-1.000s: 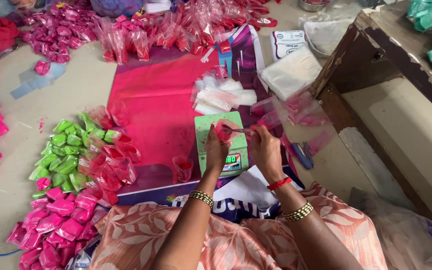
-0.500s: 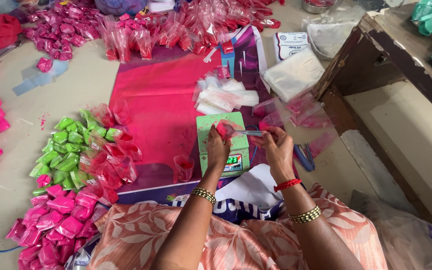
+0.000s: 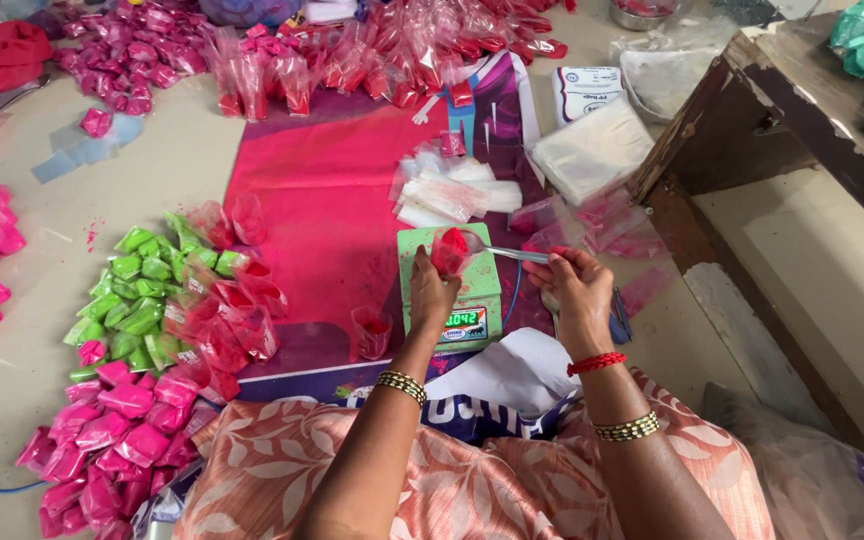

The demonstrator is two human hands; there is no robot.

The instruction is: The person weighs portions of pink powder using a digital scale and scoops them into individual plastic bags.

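Left hand (image 3: 430,290): pinched on a small clear bag of red powder (image 3: 449,252), held above a green scale (image 3: 449,290). Right hand (image 3: 577,285): closed on a metal spoon (image 3: 512,253), its tip at the bag's mouth. Nearby: stack of empty bags (image 3: 452,195) on the pink mat (image 3: 322,200); green packets (image 3: 137,300) at left.

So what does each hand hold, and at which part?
Left hand pinches a small red-filled pouch at its lower edge; right hand holds a spoon by its handle.

Green packets (image 3: 132,300), pink packets (image 3: 102,440), red cloth (image 3: 2,55), wooden bench (image 3: 782,110).
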